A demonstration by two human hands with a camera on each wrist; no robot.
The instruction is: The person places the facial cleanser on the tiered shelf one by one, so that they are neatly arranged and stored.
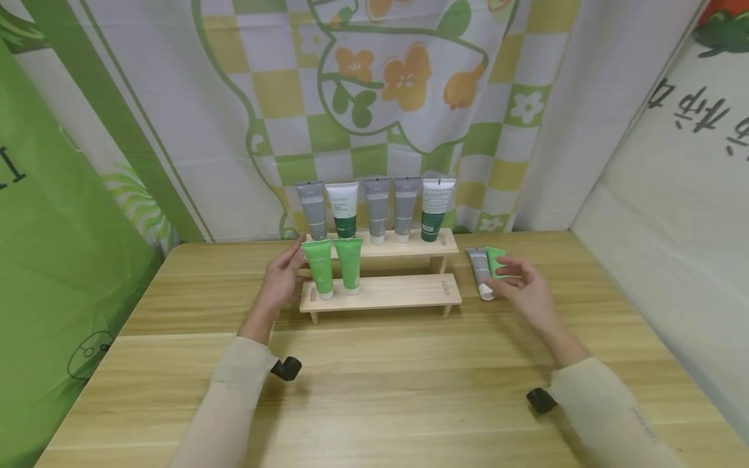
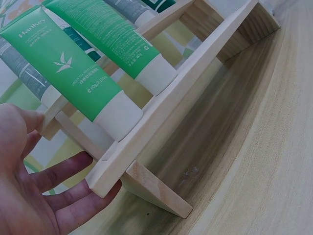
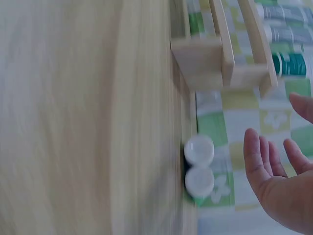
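Note:
My left hand (image 1: 279,281) is at the left end of a two-tier wooden stand (image 1: 398,296). In the left wrist view its fingers (image 2: 63,171) touch the shelf ends, fairly straight. Two green tubes (image 1: 318,268) stand caps down at the left of the lower tier. On the upper tier stand several tubes, grey ones (image 1: 377,207) and white-and-green ones (image 1: 437,207). My right hand (image 1: 531,296), fingers spread and slightly bent, hovers by a grey tube (image 1: 478,266) and a green tube (image 1: 495,255) lying on the table. Their white caps (image 3: 199,150) face the right wrist camera.
The wooden table (image 1: 398,383) extends in front of the stand. Behind it hangs a patterned curtain (image 1: 374,91). A green cloth (image 1: 70,247) is at the left and a white printed sheet (image 1: 673,214) at the right.

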